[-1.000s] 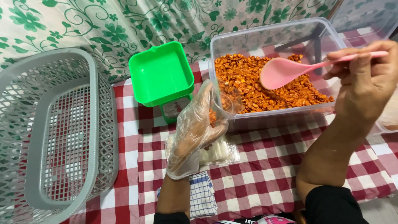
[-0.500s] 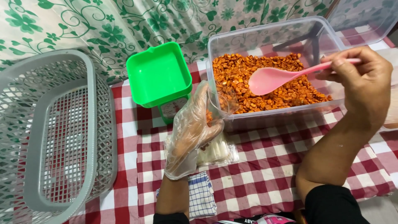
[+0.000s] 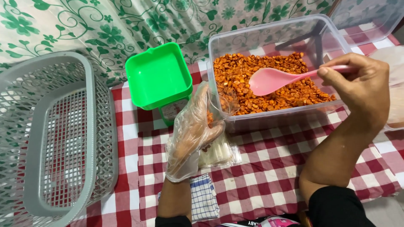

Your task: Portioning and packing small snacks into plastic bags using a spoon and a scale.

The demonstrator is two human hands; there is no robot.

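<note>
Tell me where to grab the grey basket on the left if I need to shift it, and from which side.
Grip the grey basket by its broad flat rim on the long right-hand side, nearest the left hand, coming down from above. It sits upright with its open mouth up, so that rim is exposed, and nothing crowds that side. The lattice walls would probably give a poorer hold.
</note>
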